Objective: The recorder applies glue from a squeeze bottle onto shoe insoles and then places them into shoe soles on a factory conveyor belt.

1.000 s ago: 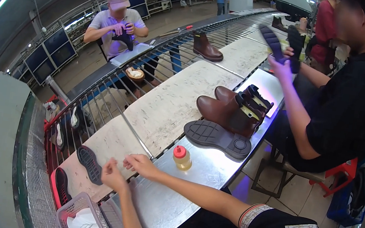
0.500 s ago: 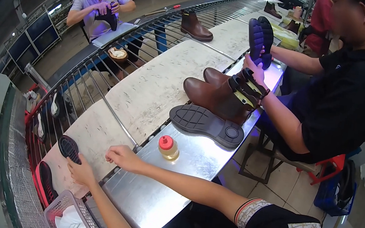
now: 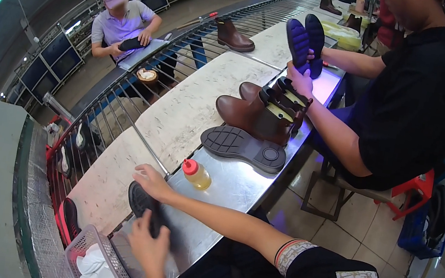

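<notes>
Two hands worked at the near end of a long steel bench [image 3: 238, 189], with everything else lying beyond them. Farthest off past the right hand [image 3: 153, 181], a pair of brown ankle boots [image 3: 257, 112] rested on their sides, and nearer, a loose black outsole [image 3: 244, 146] lay tread up. Just beyond the right hand's knuckles stood a small squeeze bottle [image 3: 195, 174] of yellow liquid with a red cap. A black shoe sole [image 3: 140, 202] lay flat on the bench between both hands. The right hand rested open, fingers spread over the sole's far end, pinning it. The left hand [image 3: 150, 248] was closed around its near end. Such a sole likely handles light, flexible and grippy, not fragile; holding it by the edges at heel and toe seems safest.
</notes>
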Demonstrator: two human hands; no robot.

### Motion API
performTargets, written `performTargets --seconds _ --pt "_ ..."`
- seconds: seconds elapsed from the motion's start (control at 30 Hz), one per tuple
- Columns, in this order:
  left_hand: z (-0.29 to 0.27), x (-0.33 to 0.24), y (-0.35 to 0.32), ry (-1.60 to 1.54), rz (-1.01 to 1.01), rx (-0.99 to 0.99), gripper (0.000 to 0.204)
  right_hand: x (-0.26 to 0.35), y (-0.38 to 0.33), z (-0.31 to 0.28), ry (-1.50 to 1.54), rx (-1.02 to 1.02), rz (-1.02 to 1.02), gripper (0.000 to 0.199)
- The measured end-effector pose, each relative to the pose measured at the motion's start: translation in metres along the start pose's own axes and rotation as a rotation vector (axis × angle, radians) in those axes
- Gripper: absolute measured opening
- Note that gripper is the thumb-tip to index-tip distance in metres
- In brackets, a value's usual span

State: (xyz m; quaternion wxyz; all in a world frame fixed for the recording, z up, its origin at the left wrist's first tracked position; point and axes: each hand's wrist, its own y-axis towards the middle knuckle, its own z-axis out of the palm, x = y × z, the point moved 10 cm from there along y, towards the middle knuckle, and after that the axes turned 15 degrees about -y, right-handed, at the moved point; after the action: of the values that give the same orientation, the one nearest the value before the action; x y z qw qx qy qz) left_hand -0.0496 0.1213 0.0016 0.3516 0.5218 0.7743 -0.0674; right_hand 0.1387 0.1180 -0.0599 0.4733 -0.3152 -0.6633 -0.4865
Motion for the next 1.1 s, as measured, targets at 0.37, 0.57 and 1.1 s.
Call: performTargets --seconds 0.37,0.57,1.1 --pt "0.026 -0.039 -0.073 0.012 0.076 -0.031 0.056 0.023 -0.017 0.031 -0.309 0.355 -0.330 0.023" --pt "0.033 -0.041 -0.065 0.095 0.162 0.075 0.061 0.027 -0.017 0.032 -0.271 0.368 -0.316 0.024" --pt "-0.012 -0.030 -0.116 -0.729 0.138 0.146 0.021 0.032 -0.024 0.025 -0.247 0.335 -0.286 0.021"
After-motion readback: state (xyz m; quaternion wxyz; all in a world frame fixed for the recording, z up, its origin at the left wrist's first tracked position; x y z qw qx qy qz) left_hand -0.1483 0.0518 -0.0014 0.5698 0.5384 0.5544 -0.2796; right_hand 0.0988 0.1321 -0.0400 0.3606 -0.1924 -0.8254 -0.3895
